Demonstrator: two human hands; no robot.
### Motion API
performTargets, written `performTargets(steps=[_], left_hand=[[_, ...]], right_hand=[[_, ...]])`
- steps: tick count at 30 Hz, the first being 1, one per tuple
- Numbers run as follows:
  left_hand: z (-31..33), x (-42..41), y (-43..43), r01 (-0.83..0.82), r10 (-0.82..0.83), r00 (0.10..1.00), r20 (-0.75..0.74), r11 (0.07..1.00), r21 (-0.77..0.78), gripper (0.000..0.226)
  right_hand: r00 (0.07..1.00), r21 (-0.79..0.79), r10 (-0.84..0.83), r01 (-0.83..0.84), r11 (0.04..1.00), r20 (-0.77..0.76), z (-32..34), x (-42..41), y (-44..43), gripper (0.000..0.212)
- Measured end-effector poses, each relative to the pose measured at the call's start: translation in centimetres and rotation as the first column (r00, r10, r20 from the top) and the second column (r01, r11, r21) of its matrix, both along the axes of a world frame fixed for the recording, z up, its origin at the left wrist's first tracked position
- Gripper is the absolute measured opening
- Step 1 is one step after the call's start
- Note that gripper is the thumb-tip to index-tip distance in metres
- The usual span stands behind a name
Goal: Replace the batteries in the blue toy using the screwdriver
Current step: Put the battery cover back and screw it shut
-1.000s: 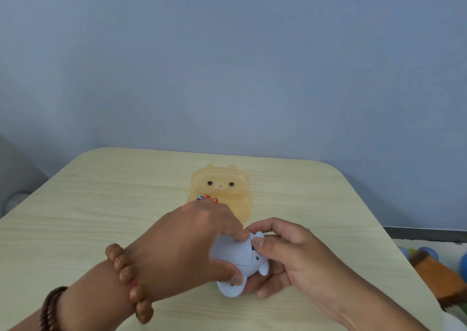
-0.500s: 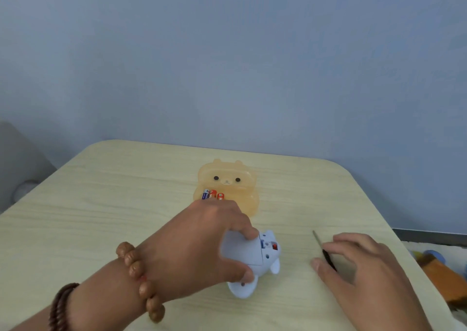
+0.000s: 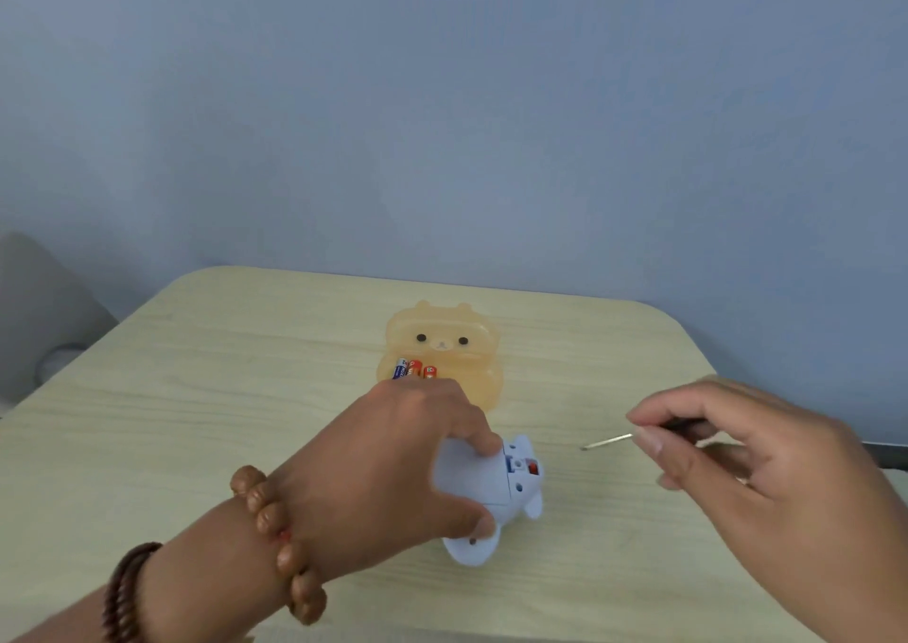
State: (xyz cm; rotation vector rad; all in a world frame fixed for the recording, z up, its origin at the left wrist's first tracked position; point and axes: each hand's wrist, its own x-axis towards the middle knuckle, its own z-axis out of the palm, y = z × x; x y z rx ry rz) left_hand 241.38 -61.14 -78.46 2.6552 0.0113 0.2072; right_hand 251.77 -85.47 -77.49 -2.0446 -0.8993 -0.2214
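A left hand point(image 3: 393, 470), two bead bracelets point(image 3: 275, 524) at its wrist, grips the toy point(image 3: 491, 490) from above on a pale wood table point(image 3: 196, 397), thumb curled on the near side and forefinger on the far edge; the toy is pale blue plastic, rounded, with stubby lobes sticking out, and lies on the table near the front centre; a small recess at its right end shows a white part and a red-orange one, with small round holes beside it; just behind the hand, batteries point(image 3: 415, 371) with red and blue labels lie in a translucent orange bear-faced box point(image 3: 457, 343); to the right, apart from the toy, the screwdriver point(image 3: 607, 442) points its thin metal shaft left toward the toy; a right hand point(image 3: 766, 485) pinches it between thumb and forefinger, the dark handle mostly hidden in the fingers.
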Motion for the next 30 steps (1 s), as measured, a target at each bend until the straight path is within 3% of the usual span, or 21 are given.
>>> performTargets(steps=[2,4,13,18,23,28,30], left_hand=[[0.2,0.0,-0.2,-0.007,0.007,1.0,-0.01,1.0,0.003,0.05],[0.4,0.1,-0.4,-0.012,0.012,1.0,-0.011,1.0,-0.007,0.05],[0.3,-0.1,-0.7,-0.01,0.011,1.0,-0.008,1.0,0.003,0.048],[0.4,0.1,-0.8,0.004,-0.004,1.0,-0.005,1.0,0.029,0.049],[0.4,0.3,-0.8,0.01,-0.009,1.0,-0.02,0.999,0.04,0.05],[0.5,0.4,-1.0,0.038,-0.037,0.999,-0.018,0.998,0.047,0.054],[0.4,0.5,-1.1,0.044,-0.043,0.999,-0.016,0.997,0.058,0.054]], right_hand=[[0.986,-0.131,0.086,-0.067,0.989,0.146,0.7,-0.5,0.7,0.009],[0.972,-0.217,0.124,-0.079,0.973,0.198,0.4,-0.6,1.3,0.008],[0.964,-0.243,0.141,-0.084,0.966,0.224,-1.0,-0.5,2.5,0.01],[0.936,-0.373,0.192,-0.073,0.925,0.294,0.2,-0.5,3.1,0.014],[0.954,-0.644,0.254,-0.093,0.759,0.162,3.4,0.0,5.3,0.011],[0.927,-0.847,0.317,0.0,0.532,0.199,5.6,-0.1,7.1,0.007],[0.925,-0.899,0.314,0.063,0.433,0.216,5.9,-0.4,7.6,0.028]])
